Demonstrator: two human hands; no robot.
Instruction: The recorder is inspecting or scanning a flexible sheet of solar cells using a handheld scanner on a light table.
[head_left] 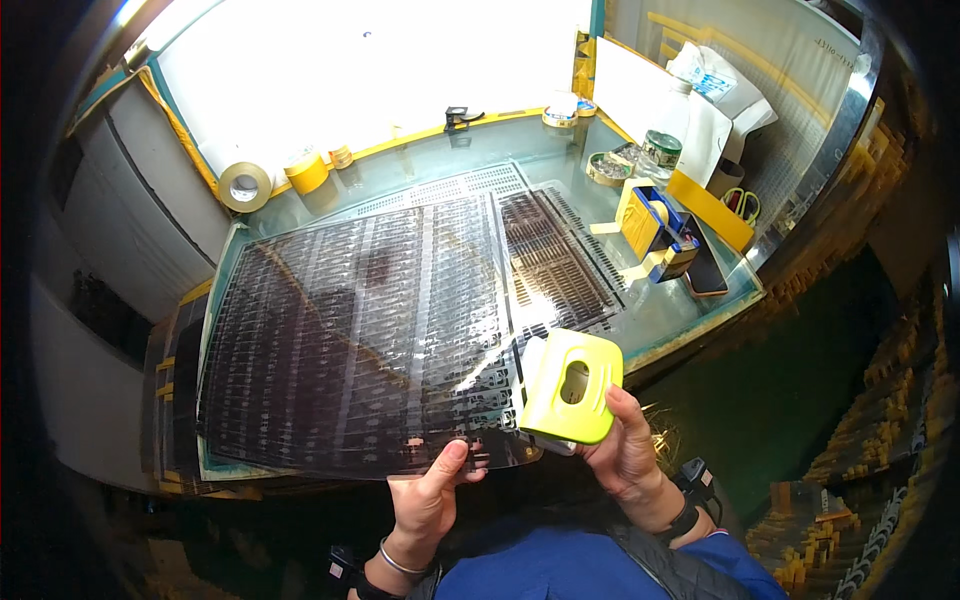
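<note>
Left hand (430,500) pinches the dark film (350,330); right hand (628,458) grips the green punch (578,420) at the film's near-right corner (aligning, apparently); a steady squeeze seems needed.

Lime-green punch (575,419) at edge of dark film (350,330)

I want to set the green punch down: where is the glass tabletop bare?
Bare glass shows at middle back, between the film sheets and the yellow-taped edge, and at front right, between the sheets and the phone. The right side is crowded with tape rolls, a bottle and the tape dispenser.
</note>
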